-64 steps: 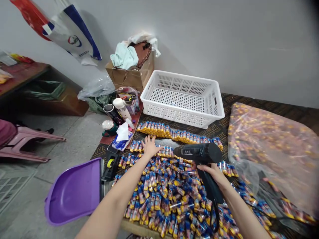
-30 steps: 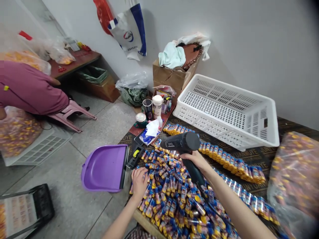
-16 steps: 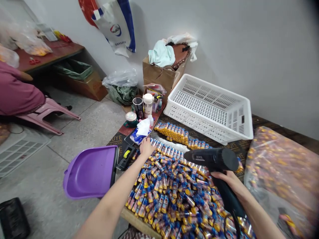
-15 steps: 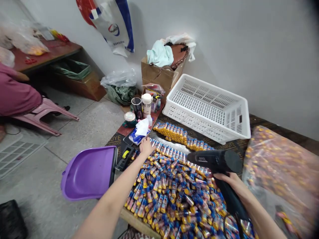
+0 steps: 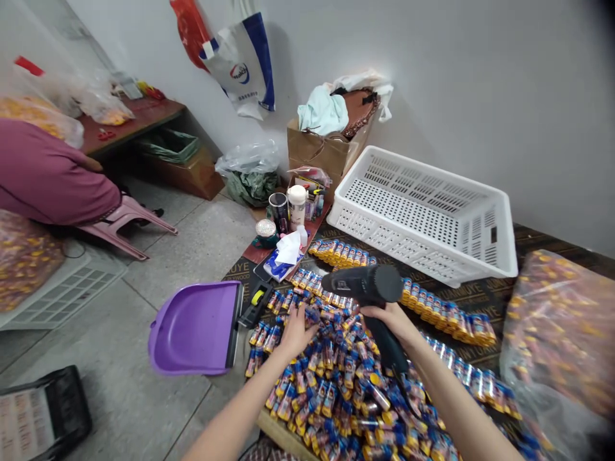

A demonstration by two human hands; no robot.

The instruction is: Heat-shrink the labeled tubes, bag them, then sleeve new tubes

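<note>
My right hand [image 5: 391,323] is wrapped round the handle of a black hair dryer [image 5: 362,283], whose nozzle points left above the bottles. My left hand [image 5: 298,331] reaches into the pile of small blue-and-yellow bottles [image 5: 331,384], fingers bent at its upper left part; whether a bottle is between them is too small to tell. Behind the dryer runs a row of upright bottles [image 5: 307,280]. Stacked rows of bottles [image 5: 432,306] stand beyond, to the right, and another stack [image 5: 342,253] is near the crate.
A white crate [image 5: 423,211] stands at the back. Right of the pile lies a filled plastic bag [image 5: 562,320]. A purple dustpan [image 5: 196,326], tape dispenser [image 5: 256,304] and tissue pack [image 5: 276,266] are at the left. A person in a maroon top [image 5: 52,173] sits far left.
The dryer in my right hand has moved left along the row. My left hand has come down from the row's left end into the pile. The view has shifted left.
</note>
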